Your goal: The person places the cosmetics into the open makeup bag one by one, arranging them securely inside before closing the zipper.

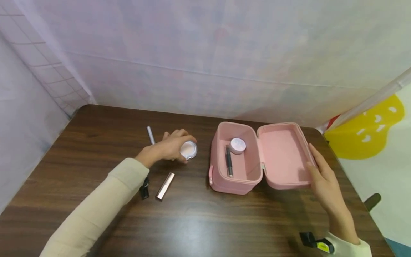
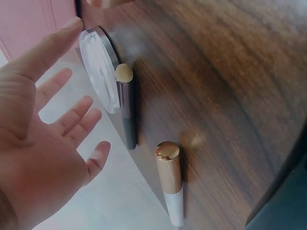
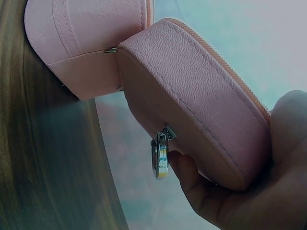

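Observation:
A pink cosmetic case [image 1: 236,184] stands on the table, its lid [image 1: 284,157] swung out to the right. My right hand [image 1: 325,180] grips the lid's outer edge, thumb on one side and fingers on the other, as the right wrist view also shows. My left hand [image 1: 174,144] reaches over a round powder compact [image 1: 188,150] with a clear top. In the left wrist view its fingers are spread, and one fingertip [image 2: 74,24] is right at the compact's rim. Beside the compact lies a dark stick [image 2: 125,110] with a rounded beige tip.
Inside the case are a round white jar [image 1: 238,146] and a black pen-like stick [image 1: 228,162]. A rose-gold tube [image 1: 165,186] and a slim silver-white stick [image 1: 150,135] lie on the table [image 1: 199,221]. A metal ring [image 3: 160,155] hangs from the lid. White sheeting [image 1: 192,53] rises behind.

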{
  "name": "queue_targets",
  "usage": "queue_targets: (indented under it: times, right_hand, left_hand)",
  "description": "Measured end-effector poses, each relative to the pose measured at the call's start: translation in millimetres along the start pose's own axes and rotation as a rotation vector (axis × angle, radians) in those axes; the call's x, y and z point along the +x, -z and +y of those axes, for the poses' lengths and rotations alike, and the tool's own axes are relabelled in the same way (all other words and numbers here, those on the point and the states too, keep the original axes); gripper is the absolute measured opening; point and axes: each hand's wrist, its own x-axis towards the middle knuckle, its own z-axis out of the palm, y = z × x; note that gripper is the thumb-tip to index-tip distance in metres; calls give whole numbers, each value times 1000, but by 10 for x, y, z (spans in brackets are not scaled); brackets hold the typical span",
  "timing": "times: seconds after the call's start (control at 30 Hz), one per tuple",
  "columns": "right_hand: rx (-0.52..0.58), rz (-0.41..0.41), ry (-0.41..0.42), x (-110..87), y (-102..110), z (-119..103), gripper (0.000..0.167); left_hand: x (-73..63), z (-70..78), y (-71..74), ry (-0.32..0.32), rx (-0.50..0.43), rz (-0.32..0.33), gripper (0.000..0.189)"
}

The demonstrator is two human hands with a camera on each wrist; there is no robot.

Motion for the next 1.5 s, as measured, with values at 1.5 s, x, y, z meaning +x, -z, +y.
queue_targets:
  times: [1.5]
  right_hand:
    - [-22, 6, 37, 53, -26, -32, 53]
  left_hand:
    - [59, -123, -172, 50, -58, 44, 70]
